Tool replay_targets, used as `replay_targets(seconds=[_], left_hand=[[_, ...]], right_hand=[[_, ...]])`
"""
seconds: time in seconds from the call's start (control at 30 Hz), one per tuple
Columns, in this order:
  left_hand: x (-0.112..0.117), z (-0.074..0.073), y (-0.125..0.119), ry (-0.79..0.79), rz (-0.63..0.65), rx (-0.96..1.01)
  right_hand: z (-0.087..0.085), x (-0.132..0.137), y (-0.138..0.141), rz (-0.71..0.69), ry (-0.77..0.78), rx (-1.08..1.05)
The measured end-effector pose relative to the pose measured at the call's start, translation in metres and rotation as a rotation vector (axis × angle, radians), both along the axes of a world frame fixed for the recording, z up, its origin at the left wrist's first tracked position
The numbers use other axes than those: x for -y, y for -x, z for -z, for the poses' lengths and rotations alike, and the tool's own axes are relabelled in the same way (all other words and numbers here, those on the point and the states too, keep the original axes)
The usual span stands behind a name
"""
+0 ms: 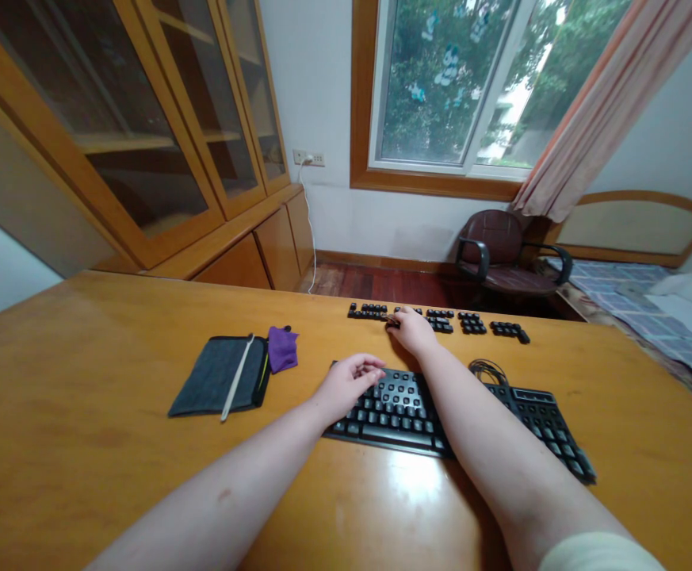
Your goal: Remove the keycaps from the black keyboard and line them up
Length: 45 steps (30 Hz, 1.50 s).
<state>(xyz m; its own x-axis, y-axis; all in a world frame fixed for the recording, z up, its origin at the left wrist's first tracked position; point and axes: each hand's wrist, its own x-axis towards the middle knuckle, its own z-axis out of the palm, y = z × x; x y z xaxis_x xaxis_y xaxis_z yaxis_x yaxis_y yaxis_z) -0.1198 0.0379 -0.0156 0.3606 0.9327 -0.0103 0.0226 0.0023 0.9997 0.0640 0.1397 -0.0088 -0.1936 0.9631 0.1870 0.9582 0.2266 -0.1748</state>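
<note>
Keycaps along desk's far edge | right hand in there, narrowed, catch I can't tell | left hand half-open, empty, over keyboard | sides-only pinch best!

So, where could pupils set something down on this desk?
Free on the yellow-brown wooden desk: left of the dark-grey fabric pouch; in front of the black plastic keyboard, between the forearms; right of that keyboard. Crowded: the far edge, where the right hand is among small black keycaps, and the keyboard itself, under the left hand.
</note>
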Motion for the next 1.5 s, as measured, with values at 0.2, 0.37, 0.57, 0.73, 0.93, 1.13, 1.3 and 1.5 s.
replay_targets(seconds=[0.2,0.37,0.57,0.73,0.93,1.13,1.3,1.5], left_hand=[[0.000,0.001,0.000,-0.002,-0.003,0.006],[0.000,0.002,0.001,-0.007,-0.004,0.010],[0.001,-0.002,0.000,-0.008,-0.009,0.015],[0.007,-0.011,0.001,-0.014,-0.186,0.023],[0.013,-0.015,0.002,-0.235,-0.157,-0.157],[0.020,-0.021,0.004,-0.557,-0.043,-0.667],[0.025,-0.017,0.002,-0.594,0.056,-0.860],[0.027,-0.011,-0.003,-0.633,0.164,-0.875]], right_hand=[[0.003,-0.002,-0.001,-0.015,-0.021,-0.034],[0.006,-0.005,-0.002,-0.004,-0.029,-0.047],[0.008,-0.006,-0.002,0.017,-0.075,-0.107],[0.007,-0.004,-0.009,0.009,-0.233,-0.228],[0.004,-0.007,-0.028,-0.003,-0.330,-0.304],[0.007,-0.010,-0.043,-0.041,-0.385,-0.345],[0.002,-0.006,-0.061,-0.153,-0.383,-0.329],[-0.045,0.022,-0.054,-0.233,-0.372,-0.448]])
